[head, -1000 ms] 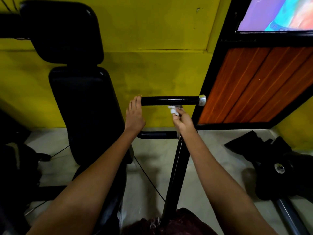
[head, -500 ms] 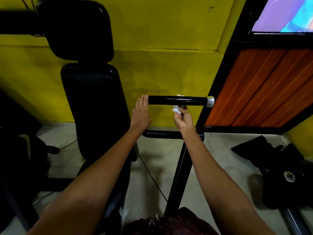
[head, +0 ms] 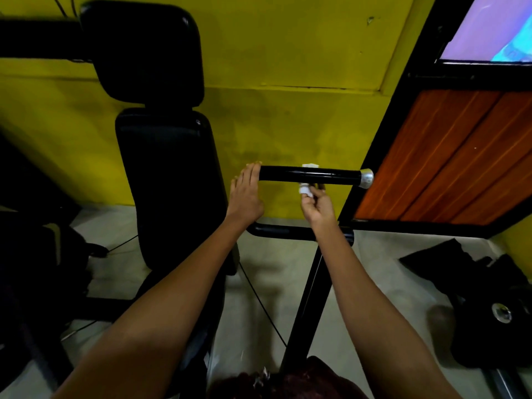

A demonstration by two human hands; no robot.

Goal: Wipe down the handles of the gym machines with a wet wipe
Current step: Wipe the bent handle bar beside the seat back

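At the centre of the head view, a horizontal black handle (head: 309, 175) with a silver end cap (head: 366, 177) extends to the right, in front of a yellow wall (head: 288, 53). The left hand (head: 246, 194) lies with straight fingers against the left end of the handle, fingertips touching the bar; it holds nothing. The right hand (head: 318, 207) sits just below the middle of the handle, its fingers curled and pinching a white wet wipe (head: 305, 190). The wipe is looped round the bar: one edge shows above the handle, the other is gathered below it in the fingers. Left of the handle stands a black padded backrest (head: 169, 182) with a headrest (head: 144, 50) above it. A black upright post (head: 308, 306) runs down beneath the right forearm. An orange wooden panel (head: 449, 156) in a black frame occupies the right side. Black weight plates (head: 495, 312) lie on the grey floor (head: 374, 269) at lower right
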